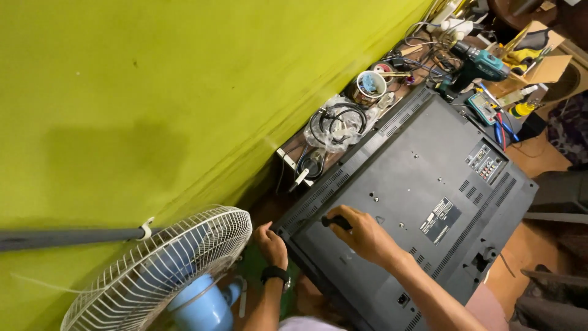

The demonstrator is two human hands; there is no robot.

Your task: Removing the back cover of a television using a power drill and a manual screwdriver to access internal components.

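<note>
A flat-screen television (422, 178) lies face down on the bench, its dark grey back cover up. My right hand (361, 234) rests on the cover near its left end, shut on a black-handled screwdriver (336, 222) pressed against the panel. My left hand (271, 244), a black watch on its wrist, grips the television's left corner edge. A white label (441, 219) and a panel of sockets (486, 162) show on the cover further right.
A yellow-green wall (184, 92) runs along the bench's far side. A white-caged blue fan (165, 276) stands at lower left. Beyond the television lie bagged cables (335, 125), a cup (371, 84), a teal cordless drill (481, 64), a multimeter (484, 107) and a cardboard box (545, 61).
</note>
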